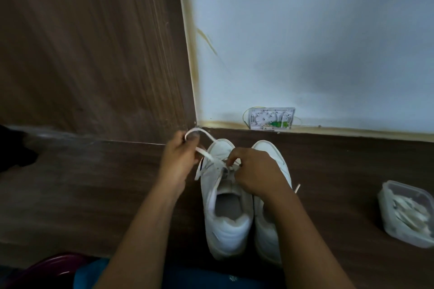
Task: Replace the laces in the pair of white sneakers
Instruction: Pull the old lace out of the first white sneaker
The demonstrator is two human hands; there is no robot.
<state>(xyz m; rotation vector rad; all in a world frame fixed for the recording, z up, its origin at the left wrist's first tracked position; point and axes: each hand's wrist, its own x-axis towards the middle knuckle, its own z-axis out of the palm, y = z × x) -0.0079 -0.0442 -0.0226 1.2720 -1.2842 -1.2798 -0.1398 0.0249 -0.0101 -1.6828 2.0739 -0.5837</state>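
Lace work, being done low on the dark wood-grain floor (94, 183), close to the wall corner. Pinching a flat white shoelace (206, 135) with the curled fingers of the left hand (179, 157) and lifting it up and leftward in a loop, probably for keeping it tight and untwisted while feeding it through the eyelets. Keeping the left white leather sneaker (225, 218) flat on the floor, toe to the wall and heel toward the person, for having the eyelet rows facing up. Working with the right hand (256, 171) over the tongue area, fingers bent and closing narrowly on the same shoelace near the lower eyelets; not possible telling which eyelet exactly. Leaving the right white leather sneaker (270, 148) just beside the first one, partly hiding under the right wrist, seemingly waiting for its turn, with one thin lace tip (297, 188) sticking out at its right side. Keeping a clear lidless plastic box (385, 218) well apart on the right, holding a bundle of off-white laces (408, 211); whether old or new ones, not possible telling.
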